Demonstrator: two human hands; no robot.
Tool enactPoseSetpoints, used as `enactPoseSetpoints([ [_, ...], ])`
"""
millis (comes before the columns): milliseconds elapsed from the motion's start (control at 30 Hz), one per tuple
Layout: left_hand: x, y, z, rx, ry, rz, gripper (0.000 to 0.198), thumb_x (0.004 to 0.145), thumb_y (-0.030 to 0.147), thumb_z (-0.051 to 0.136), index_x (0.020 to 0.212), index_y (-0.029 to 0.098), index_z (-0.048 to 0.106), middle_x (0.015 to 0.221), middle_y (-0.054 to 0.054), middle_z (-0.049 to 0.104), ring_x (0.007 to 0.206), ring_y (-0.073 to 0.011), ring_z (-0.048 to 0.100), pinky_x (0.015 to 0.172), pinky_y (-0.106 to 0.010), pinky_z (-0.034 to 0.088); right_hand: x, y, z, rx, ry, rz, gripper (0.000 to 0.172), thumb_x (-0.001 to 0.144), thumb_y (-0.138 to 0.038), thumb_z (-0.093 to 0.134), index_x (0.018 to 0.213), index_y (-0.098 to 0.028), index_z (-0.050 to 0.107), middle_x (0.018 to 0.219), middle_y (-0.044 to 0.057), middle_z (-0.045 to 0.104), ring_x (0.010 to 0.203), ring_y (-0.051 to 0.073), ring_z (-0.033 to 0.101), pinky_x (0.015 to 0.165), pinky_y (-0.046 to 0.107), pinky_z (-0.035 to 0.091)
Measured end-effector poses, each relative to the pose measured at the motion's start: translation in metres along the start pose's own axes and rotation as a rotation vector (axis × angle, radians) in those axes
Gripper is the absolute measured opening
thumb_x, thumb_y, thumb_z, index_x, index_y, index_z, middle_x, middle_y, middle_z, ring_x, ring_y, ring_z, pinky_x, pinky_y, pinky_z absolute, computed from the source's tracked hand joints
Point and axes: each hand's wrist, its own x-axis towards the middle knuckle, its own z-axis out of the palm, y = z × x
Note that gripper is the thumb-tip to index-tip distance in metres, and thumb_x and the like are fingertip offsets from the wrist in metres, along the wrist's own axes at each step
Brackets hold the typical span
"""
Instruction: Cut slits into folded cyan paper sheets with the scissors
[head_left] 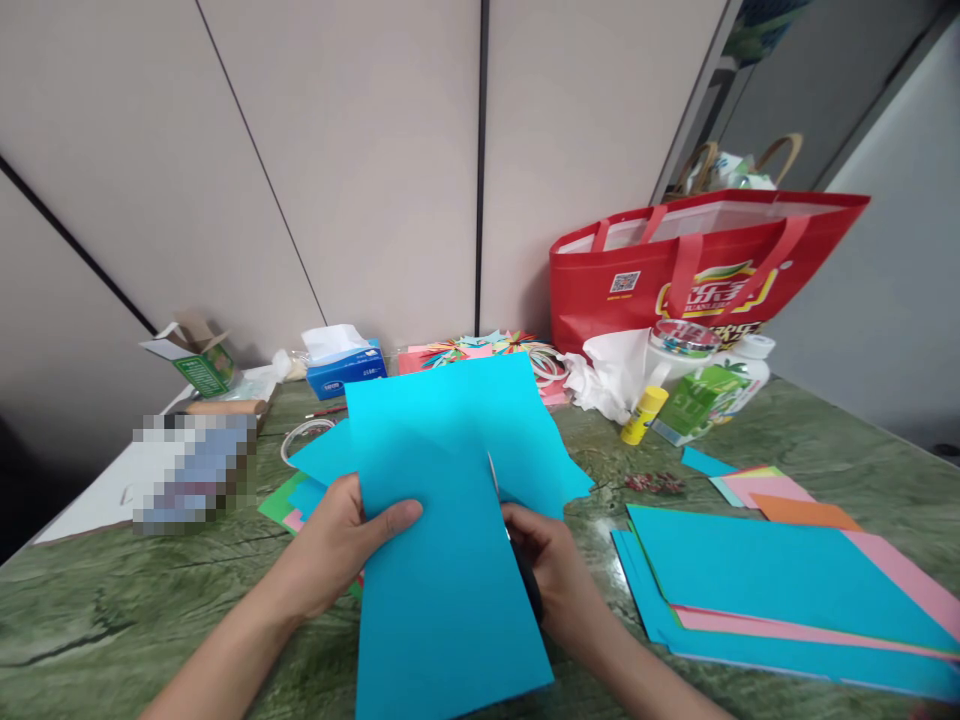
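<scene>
A large sheet of blue paper [442,590] is held up in front of me, with a cut running up from its lower right side. My left hand [360,540] grips its left edge, thumb on the front and fingers behind. In my right hand [547,560] is a pair of scissors [527,575], its dark handles partly hidden by the fingers and a blade tip showing at the cut. The paper to the right of the cut leans away behind my right hand. More blue, green and pink sheets [285,500] show partly behind the held sheet.
A stack of coloured paper [780,570] lies at right on the green marbled table [97,610]. Farther back stand a yellow glue stick [643,416], a green carton [697,405], crumpled tissue [615,375], a red bag [600,290] and a blue tissue box [346,374]. A blurred patch [195,475] is at left.
</scene>
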Motion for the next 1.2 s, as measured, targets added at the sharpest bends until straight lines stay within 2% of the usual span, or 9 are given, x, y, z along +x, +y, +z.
enactPoseSetpoints([
  [100,0.0000,0.0002,0.0003,0.012,0.009,0.001,0.034,0.069,0.030,0.063,0.101,0.020,0.058,0.097,-0.007,0.069,0.086,-0.0279,0.064,0.070,-0.041,0.054,-0.0002,0.0002,0.0005,0.013,-0.004,0.002,0.016,0.066,-0.028,0.069,0.081,-0.022,0.069,0.086,0.003,0.072,0.073,0.019,0.065,0.064,0.029,0.052],
  [267,-0.0007,-0.0019,-0.0009,0.143,0.054,-0.008,0.041,0.065,0.037,0.064,0.099,0.016,0.060,0.076,-0.008,0.071,0.069,-0.0260,0.066,0.059,-0.038,0.054,-0.0007,-0.0033,0.0019,0.000,-0.020,0.001,0.021,0.062,-0.024,0.072,0.083,-0.022,0.068,0.086,0.004,0.072,0.076,0.021,0.065,0.067,0.029,0.052],
  [400,-0.0014,-0.0017,-0.0005,0.200,0.073,-0.007,0.041,0.063,0.040,0.065,0.096,0.015,0.062,0.066,-0.006,0.069,0.063,-0.0246,0.065,0.054,-0.035,0.052,-0.0003,-0.0046,0.0019,-0.008,-0.013,0.010,0.023,0.063,-0.027,0.072,0.084,-0.022,0.067,0.086,0.004,0.071,0.078,0.021,0.065,0.067,0.029,0.052],
  [767,-0.0015,-0.0011,-0.0011,0.195,0.055,-0.021,0.039,0.065,0.039,0.063,0.097,0.016,0.061,0.071,-0.007,0.070,0.065,-0.0236,0.064,0.057,-0.035,0.051,-0.0005,-0.0027,0.0014,-0.025,-0.001,-0.005,0.020,0.062,-0.026,0.072,0.081,-0.022,0.068,0.080,0.003,0.072,0.070,0.018,0.065,0.064,0.027,0.052],
  [967,-0.0020,-0.0001,0.0010,0.147,0.049,-0.005,0.039,0.065,0.038,0.064,0.097,0.016,0.061,0.076,-0.008,0.070,0.066,-0.0240,0.064,0.056,-0.035,0.051,0.0000,-0.0024,0.0016,-0.057,0.019,-0.019,0.015,0.064,-0.029,0.070,0.077,-0.022,0.068,0.079,0.002,0.072,0.067,0.019,0.065,0.061,0.030,0.053],
  [1200,-0.0025,0.0010,0.0027,0.122,0.055,-0.009,0.038,0.063,0.038,0.065,0.095,0.017,0.063,0.075,-0.008,0.071,0.067,-0.0251,0.065,0.056,-0.035,0.051,-0.0003,-0.0047,0.0024,-0.114,0.040,-0.019,0.018,0.065,-0.034,0.068,0.076,-0.020,0.067,0.078,0.004,0.072,0.068,0.021,0.065,0.063,0.034,0.054],
])
